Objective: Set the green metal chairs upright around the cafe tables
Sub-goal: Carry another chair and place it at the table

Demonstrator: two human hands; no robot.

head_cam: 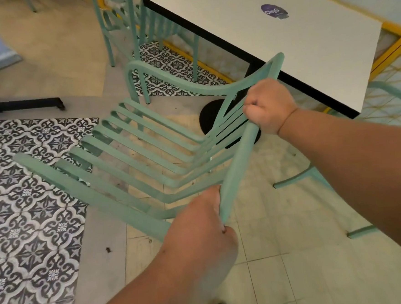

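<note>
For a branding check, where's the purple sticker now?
Head view, upper right: the purple sticker lies on the white table top, beyond the right hand that grips the green chair.

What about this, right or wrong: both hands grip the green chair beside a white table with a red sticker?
Wrong: the head view shows a purple sticker, not red. Left hand and right hand grip the chair beside the table.

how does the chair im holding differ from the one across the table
The held chair has its back rail gripped by left hand and right hand; the far chair stands untouched. The held chair shows its whole seat; the far chair is partly behind the table. Both are green metal.
</note>
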